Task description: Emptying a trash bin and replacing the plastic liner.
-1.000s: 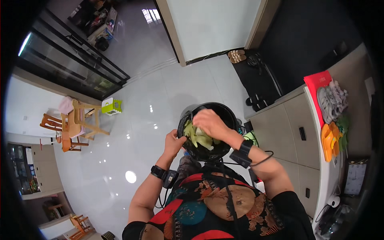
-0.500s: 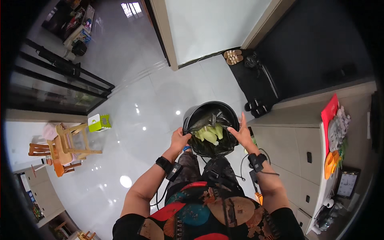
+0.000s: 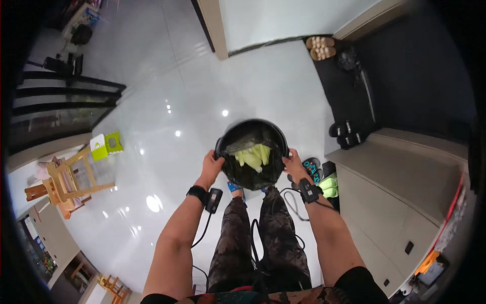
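Observation:
A round black bin [image 3: 240, 126] is held up in front of my legs, above the floor. Inside it a black plastic liner bag [image 3: 248, 178] covers the near side. On the bag lie pale yellow-green pieces [image 3: 255, 156], too unclear to name. My left hand [image 3: 210, 168] grips the bin's left edge, its fingers closed at the rim. At the opposite edge, my right hand [image 3: 294, 164] is closed on the rim too, and its fingertips are partly hidden. Each wrist wears a black strapped device with a cable.
Brown slippers [image 3: 321, 47] and black sandals [image 3: 346, 135] lie along a dark mat on the right. Patterned clogs [image 3: 312, 169] and a lime-green shoe [image 3: 330, 186] sit by a beige cabinet [image 3: 385, 207]. To the left stand a green-and-white stool [image 3: 106, 146] and a wooden chair [image 3: 76, 175].
My right hand has gone from spread fingers to closed on the bin's rim. The bin has shifted slightly left in view. More of my legs and the footwear now shows.

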Demonstrator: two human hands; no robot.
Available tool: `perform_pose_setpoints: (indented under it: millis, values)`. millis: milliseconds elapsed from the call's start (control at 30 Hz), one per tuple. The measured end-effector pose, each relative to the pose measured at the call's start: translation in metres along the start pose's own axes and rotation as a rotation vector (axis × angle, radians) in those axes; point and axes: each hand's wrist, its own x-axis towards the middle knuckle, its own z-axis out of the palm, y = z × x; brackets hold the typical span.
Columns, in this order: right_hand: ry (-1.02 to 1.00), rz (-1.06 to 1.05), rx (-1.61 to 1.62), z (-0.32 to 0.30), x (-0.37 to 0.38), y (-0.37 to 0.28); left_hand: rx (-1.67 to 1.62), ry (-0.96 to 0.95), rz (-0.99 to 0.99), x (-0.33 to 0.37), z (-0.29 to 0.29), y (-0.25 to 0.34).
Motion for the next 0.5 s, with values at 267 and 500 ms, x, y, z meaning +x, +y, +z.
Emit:
perform_pose_setpoints:
  millis: [267,500]
  values:
    - [0.081,-0.260,-0.309,0.027,0.138,0.092,0.159,0.173,-0.266,0.070,0.012,-0.126]
    - [-0.037,-0.074,-0.208,0.006,0.158,0.111,0.003,0.126,-0.348,0.079,0.037,-0.163]
